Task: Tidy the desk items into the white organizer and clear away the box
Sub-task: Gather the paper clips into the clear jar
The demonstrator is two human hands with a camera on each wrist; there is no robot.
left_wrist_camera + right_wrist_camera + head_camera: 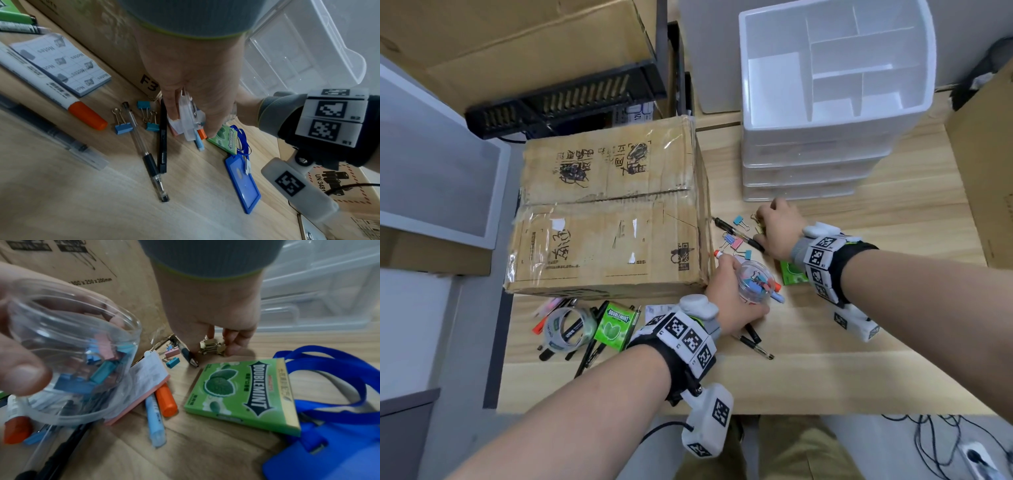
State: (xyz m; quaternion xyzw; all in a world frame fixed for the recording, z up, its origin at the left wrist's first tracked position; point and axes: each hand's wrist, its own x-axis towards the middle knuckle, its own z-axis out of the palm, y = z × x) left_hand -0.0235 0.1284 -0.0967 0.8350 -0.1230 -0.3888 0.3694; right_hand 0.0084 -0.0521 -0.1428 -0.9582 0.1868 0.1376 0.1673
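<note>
Clip-gathering looks like the step in hand: your left hand grips a clear round plastic jar of coloured clips just beside the taped brown cardboard box. Beyond the green "DOUBLEMINT" gum pack, your right hand pinches gold binder clips; drop them in next. Beyond the box stands the white compartmented plastic organizer.

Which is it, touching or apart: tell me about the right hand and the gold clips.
Touching. The right wrist view shows the right hand with its fingertips closed against the gold clips on the desk, no gap between them.
</note>
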